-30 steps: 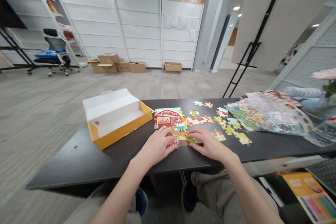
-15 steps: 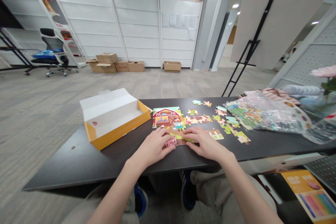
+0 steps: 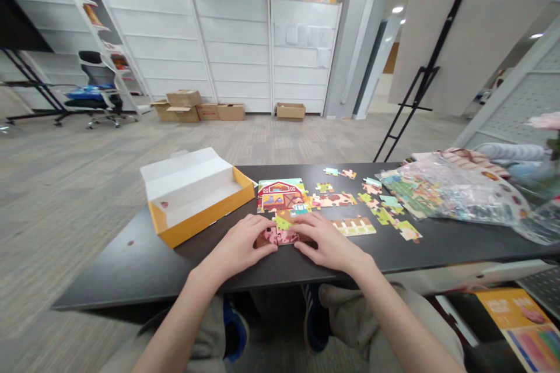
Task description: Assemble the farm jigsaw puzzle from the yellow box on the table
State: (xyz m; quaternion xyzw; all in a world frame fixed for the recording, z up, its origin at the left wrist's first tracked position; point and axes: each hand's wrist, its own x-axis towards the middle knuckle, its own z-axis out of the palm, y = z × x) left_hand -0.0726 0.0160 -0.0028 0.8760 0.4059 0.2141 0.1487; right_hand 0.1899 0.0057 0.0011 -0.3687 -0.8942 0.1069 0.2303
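Note:
Between my hands, near the front edge of the table, lie pink-patterned puzzle pieces (image 3: 282,237) with a green piece (image 3: 282,222) just above. My left hand (image 3: 240,243) grips the left end of the pink pieces, thumb at the near edge and fingers on the far side. Curled the same way, my right hand (image 3: 329,242) holds their right end, and its fingers cover part of the puzzle. Beyond them sits the joined barn section (image 3: 280,193). A cow strip (image 3: 336,200) adjoins it on the right, and a fence strip (image 3: 356,226) lies beside my right hand.
An open yellow box (image 3: 205,218) with a white lid stands at the left of the black table (image 3: 118,268). Several loose puzzle pieces (image 3: 385,215) lie to the right. A clear plastic bag (image 3: 464,189) with a printed sheet rests farther right.
My right hand has moved left, closer to my left hand, uncovering more of the fence strip. More of the pink pieces now shows between the hands. The view has shifted slightly.

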